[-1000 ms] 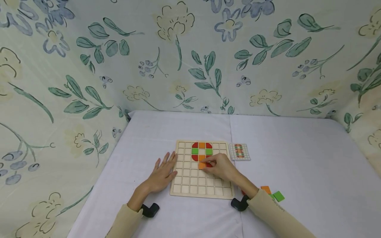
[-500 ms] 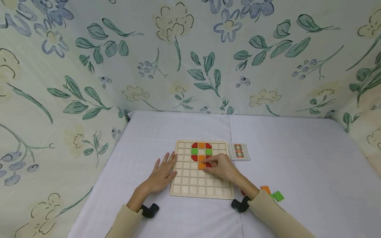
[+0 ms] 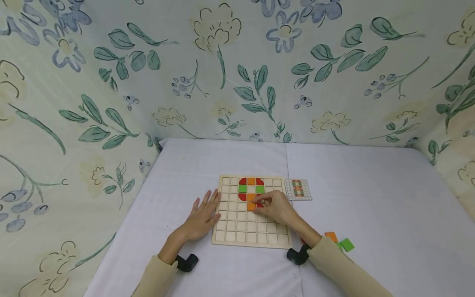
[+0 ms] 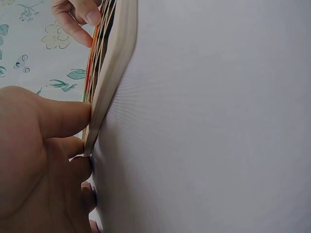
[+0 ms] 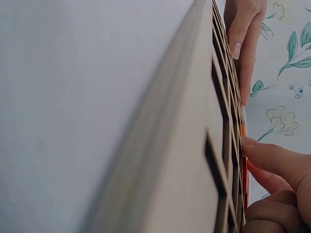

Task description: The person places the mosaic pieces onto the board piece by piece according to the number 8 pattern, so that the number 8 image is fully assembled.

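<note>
A square wooden grid board (image 3: 241,225) lies on the white cloth in the head view. Red rounded tiles, green tiles (image 3: 243,188) and orange tiles fill several cells in its upper middle. Thumb and index finger of my right hand (image 3: 277,209) pinch the opposite edges of an orange square tile (image 3: 251,206) at a cell just below the upper group. That hand partly covers red tiles beside it. My left hand (image 3: 200,219) lies along the board's left edge, fingers extended; in the left wrist view its thumb (image 4: 68,119) touches the board's side (image 4: 116,53).
Right of the board's top corner lies a small pattern card (image 3: 305,189) printed with a coloured grid. Loose tiles, including an orange one (image 3: 331,236) and a green one (image 3: 347,244), lie beside my right forearm, which partly hides others. A floral curtain (image 3: 222,103) stands behind the table.
Almost nothing differs. My right hand keeps its pinch on the orange tile with at most a tiny shift, and my left hand stays at the board's edge.
</note>
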